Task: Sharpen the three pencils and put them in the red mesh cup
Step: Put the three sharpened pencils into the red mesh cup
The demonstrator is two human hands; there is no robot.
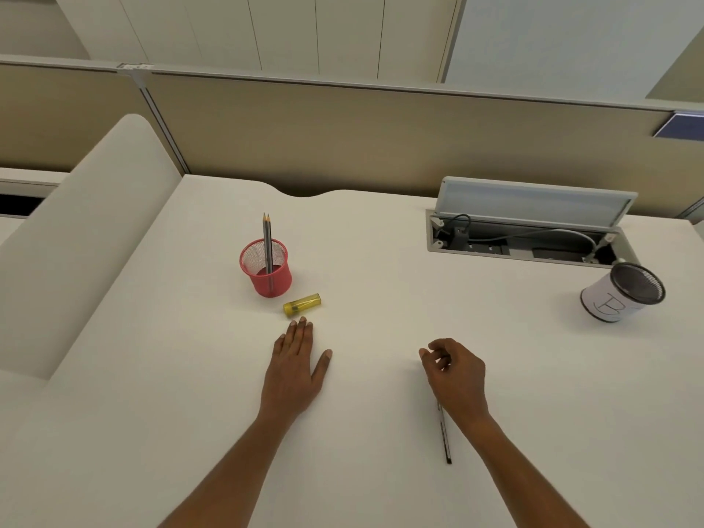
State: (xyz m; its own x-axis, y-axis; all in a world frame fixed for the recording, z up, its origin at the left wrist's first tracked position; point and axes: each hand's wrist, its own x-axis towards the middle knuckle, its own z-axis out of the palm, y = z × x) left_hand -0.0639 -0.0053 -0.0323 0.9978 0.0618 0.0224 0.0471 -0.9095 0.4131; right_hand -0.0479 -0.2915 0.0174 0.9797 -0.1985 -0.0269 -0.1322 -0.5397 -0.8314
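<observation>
My left hand [295, 369] lay flat and empty on the worktop [381, 306]; my right hand [455, 371] curled loosely over 1 pencil [446, 443], grip unclear. A paper-wrapped cup [613, 299] read "B".

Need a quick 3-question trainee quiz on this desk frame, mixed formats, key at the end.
1. How many pencils stand in the red mesh cup?
2. True or false: the left hand is gripping the yellow sharpener.
3. Where is the third pencil? A) in the black mesh cup B) on the desk, partly under the right hand C) inside the cable tray

Key:
1. Two, tips up.
2. False: the hand lies flat on the desk, fingertips just short of the sharpener.
3. B
</observation>
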